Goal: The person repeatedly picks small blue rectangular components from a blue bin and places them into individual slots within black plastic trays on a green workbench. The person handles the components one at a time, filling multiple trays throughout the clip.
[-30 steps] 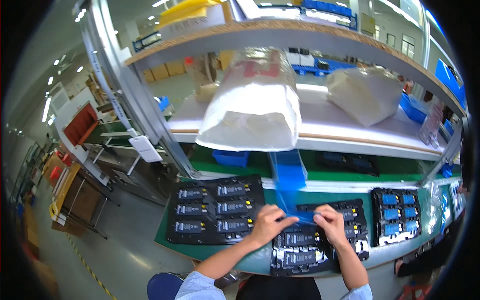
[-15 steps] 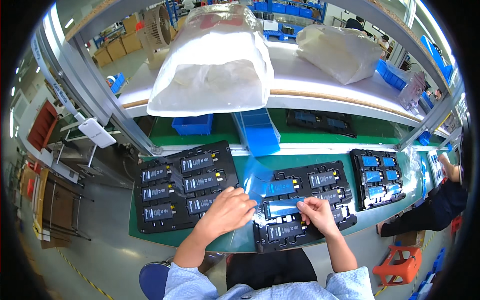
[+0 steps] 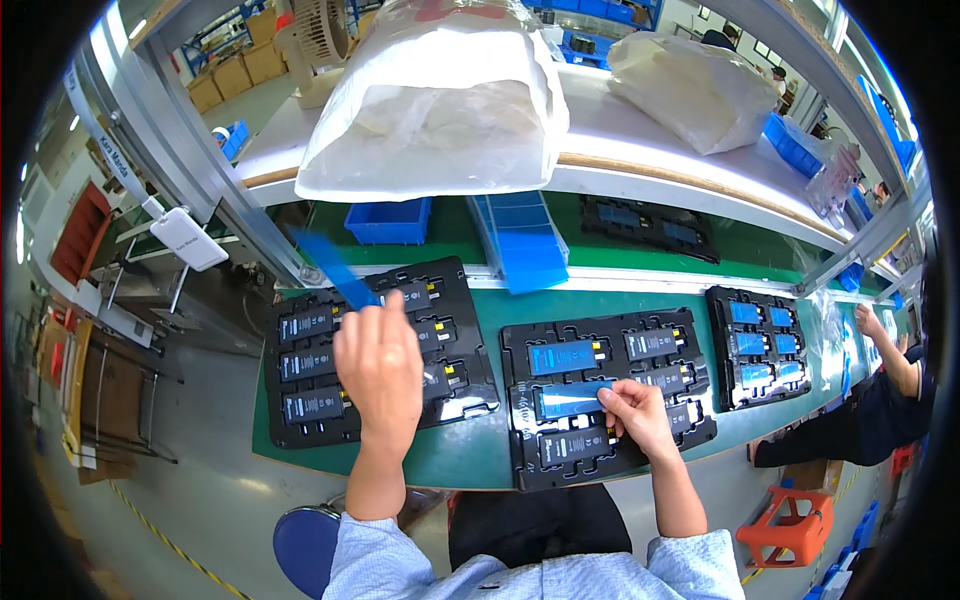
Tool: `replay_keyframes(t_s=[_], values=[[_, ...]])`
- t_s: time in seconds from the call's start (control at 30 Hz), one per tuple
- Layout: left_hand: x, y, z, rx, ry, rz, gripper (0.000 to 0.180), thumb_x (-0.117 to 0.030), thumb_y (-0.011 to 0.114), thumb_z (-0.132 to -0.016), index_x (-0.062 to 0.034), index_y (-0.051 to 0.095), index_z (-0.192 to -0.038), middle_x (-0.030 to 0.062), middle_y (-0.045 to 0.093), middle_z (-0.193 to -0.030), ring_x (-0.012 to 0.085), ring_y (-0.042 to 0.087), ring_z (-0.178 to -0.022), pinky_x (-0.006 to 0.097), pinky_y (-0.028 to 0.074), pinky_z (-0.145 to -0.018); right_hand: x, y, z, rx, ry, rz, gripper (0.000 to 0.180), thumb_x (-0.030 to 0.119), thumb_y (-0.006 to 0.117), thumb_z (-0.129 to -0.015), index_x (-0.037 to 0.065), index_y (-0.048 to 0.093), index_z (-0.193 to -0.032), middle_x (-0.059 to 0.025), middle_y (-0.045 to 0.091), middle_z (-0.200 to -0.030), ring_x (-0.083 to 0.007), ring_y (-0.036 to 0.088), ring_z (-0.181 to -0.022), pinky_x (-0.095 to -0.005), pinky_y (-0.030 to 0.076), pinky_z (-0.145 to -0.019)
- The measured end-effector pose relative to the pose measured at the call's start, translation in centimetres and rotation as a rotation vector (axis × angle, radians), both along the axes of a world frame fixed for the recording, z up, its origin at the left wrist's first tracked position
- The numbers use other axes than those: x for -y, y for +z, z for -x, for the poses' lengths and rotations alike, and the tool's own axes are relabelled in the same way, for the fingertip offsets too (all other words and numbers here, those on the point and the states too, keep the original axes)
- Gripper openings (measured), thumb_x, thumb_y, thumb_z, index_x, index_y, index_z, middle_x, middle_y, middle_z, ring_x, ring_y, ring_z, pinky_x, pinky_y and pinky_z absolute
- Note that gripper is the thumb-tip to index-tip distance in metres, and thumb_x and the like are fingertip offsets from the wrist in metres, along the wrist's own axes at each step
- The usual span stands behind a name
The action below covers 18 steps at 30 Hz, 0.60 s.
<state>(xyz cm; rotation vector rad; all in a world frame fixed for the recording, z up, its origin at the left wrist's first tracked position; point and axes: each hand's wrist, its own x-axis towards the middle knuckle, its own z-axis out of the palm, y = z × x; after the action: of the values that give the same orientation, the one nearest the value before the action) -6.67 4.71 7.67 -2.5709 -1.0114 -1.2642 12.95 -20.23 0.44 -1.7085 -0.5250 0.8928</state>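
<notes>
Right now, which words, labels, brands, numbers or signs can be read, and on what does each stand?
Wording is not copied here, only its place:
White hanging tag: dark print on its face.
Pale strap above it: dark lettering.
Black flat packs: white print, too small to read.
Large white bag: red marking at its top, not readable.

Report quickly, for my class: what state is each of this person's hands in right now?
Left hand: closed, holding a motion-blurred blue strip.
Right hand: closed, pinching the right end of a blue film.
</notes>
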Motion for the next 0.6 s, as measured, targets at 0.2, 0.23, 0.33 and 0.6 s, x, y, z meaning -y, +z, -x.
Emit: replay_keyframes(t_s=[0.2, 0.23, 0.33, 0.6], values=[[3.5, -1.6, -1.0, -0.284, -0.782, 0.321, 0.012, -0.010, 0.064, -0.079, -0.0035, 0.070, -0.088, 0.0071, 0.057, -0.075, 0.0237, 0.056, -0.077, 0.036, 0.047, -0.071, -0.8, 0.9, 0.5, 0.043, 0.037, 0.074, 0.023, 0.021, 0.066, -0.090, -0.002, 0.067, -0.095, 0.0010, 0.061, -0.064, -0.0030, 0.055, -0.055, -0.0186, 0.040, -0.044], [4.1, -1.7, -1.1, -0.323, -0.813, 0.372, 0.013, -0.011, 0.063, -0.080, -0.0031, 0.070, -0.087, 0.0069, 0.057, -0.075, 0.0236, 0.056, -0.078, 0.036, 0.047, -0.071, -0.8, 0.8, 0.6, 0.042, 0.032, 0.080, 0.023, 0.020, 0.066, -0.090, -0.002, 0.067, -0.095, 0.0010, 0.062, -0.064, -0.0030, 0.055, -0.055, -0.0186, 0.040, -0.044], [4.5, -3.3, -1.3, -0.462, -0.761, 0.374, 0.016, -0.013, 0.062, -0.082, -0.0031, 0.070, -0.092, 0.0073, 0.057, -0.076, 0.0243, 0.056, -0.079, 0.036, 0.047, -0.072, -0.9, 0.8, 0.7, 0.064, 0.030, 0.087, 0.023, 0.021, 0.067, -0.089, -0.001, 0.068, -0.094, 0.0005, 0.063, -0.065, -0.0030, 0.055, -0.055, -0.0188, 0.039, -0.045], [4.9, -4.6, -2.1, -0.527, -0.785, 0.404, 0.018, -0.012, 0.062, -0.081, -0.0036, 0.069, -0.094, 0.0072, 0.056, -0.077, 0.0241, 0.056, -0.080, 0.037, 0.047, -0.073, -0.8, 0.9, 0.9, 0.107, 0.015, 0.085, 0.022, 0.020, 0.067, -0.089, -0.002, 0.068, -0.091, 0.0000, 0.063, -0.063, -0.0036, 0.055, -0.055, -0.0208, 0.040, -0.047]])
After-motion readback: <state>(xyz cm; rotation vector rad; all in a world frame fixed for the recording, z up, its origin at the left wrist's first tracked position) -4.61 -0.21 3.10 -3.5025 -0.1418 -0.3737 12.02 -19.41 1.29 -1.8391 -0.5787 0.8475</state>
